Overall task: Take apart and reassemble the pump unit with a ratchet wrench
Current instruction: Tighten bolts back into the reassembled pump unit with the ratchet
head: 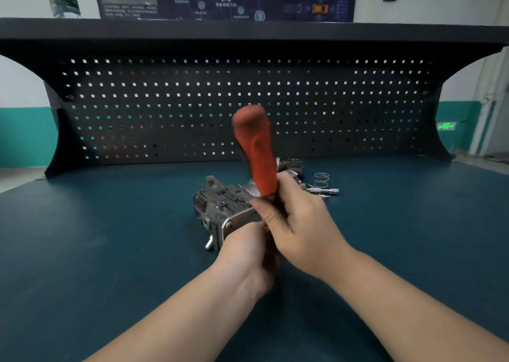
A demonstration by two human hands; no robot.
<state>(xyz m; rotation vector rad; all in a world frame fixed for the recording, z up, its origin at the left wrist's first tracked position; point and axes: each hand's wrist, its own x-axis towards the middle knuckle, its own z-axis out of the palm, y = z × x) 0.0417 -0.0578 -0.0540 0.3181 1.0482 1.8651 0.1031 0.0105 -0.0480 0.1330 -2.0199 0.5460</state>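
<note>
The dark metal pump unit (220,206) lies on the blue-green bench mat at the centre. My right hand (297,224) grips the ratchet wrench below its red handle (254,147), which stands nearly upright and is blurred. My left hand (245,251) curls its fingers around the wrench's lower end at the pump's near side. The wrench head and the bolt under it are hidden by both hands.
A wire spring (321,180), a metal extension bar (323,191) and a dark pump part (290,164) lie behind the pump to the right. A black pegboard (192,108) backs the bench, with a shelf (248,31) above it.
</note>
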